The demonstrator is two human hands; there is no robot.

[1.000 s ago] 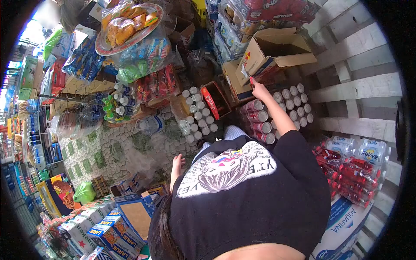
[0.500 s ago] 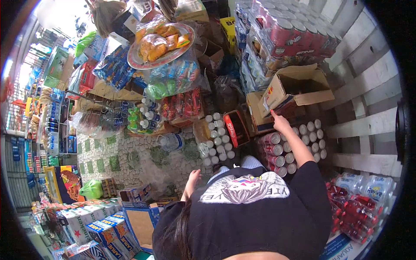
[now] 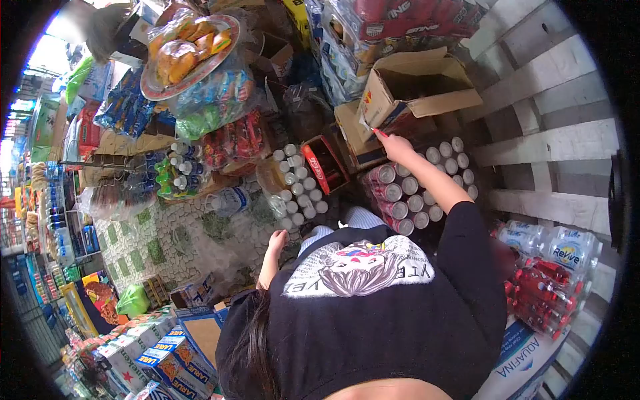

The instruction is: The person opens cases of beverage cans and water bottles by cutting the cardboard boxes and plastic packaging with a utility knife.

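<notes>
My right hand (image 3: 396, 147) reaches forward to an open cardboard box (image 3: 443, 105). A red-nailed finger stretches out to the lower corner of the box's near side, by a small white patch; the other fingers are partly hidden. Below that forearm, wrapped red cans (image 3: 393, 193) with silver tops stand on the floor. My left hand (image 3: 276, 241) hangs low beside my body with its fingers curled in, and nothing shows in it. Nearest to it is a pack of white-topped cans (image 3: 301, 193). A red Coca-Cola crate (image 3: 316, 168) stands between that pack and the box.
Stacked packs of Sting cans (image 3: 407, 30) rise behind the box. A plate of wrapped food (image 3: 190, 57) sits on bagged goods at the left. White slats (image 3: 553, 143) line the right side. Red bottles (image 3: 543, 287) and beer cartons (image 3: 177, 360) flank me.
The view has shifted, so most things sit farther left and higher. My right hand stays at the box corner, and my left hand remains low beside me.
</notes>
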